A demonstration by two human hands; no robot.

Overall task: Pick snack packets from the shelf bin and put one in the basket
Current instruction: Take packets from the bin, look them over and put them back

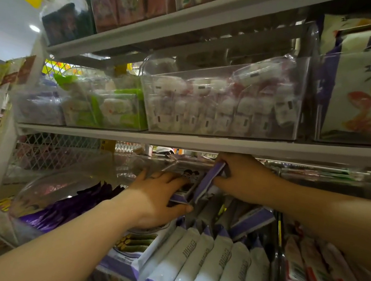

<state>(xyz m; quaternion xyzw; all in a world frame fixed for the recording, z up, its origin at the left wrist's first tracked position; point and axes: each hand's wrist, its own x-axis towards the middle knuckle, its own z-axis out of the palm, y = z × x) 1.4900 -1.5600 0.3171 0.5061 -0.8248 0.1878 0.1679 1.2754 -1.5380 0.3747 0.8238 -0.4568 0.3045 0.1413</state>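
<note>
One packet (209, 182), right hand (245, 179), beneath shelf (203, 142)

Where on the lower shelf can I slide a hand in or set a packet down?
The left clear bin looks barest: open space between its dark purple packets and the mesh back. A gap runs under the shelf board, where the left hand and right hand hold purple packets. The white packets and red-striped packets are packed tight.
</note>
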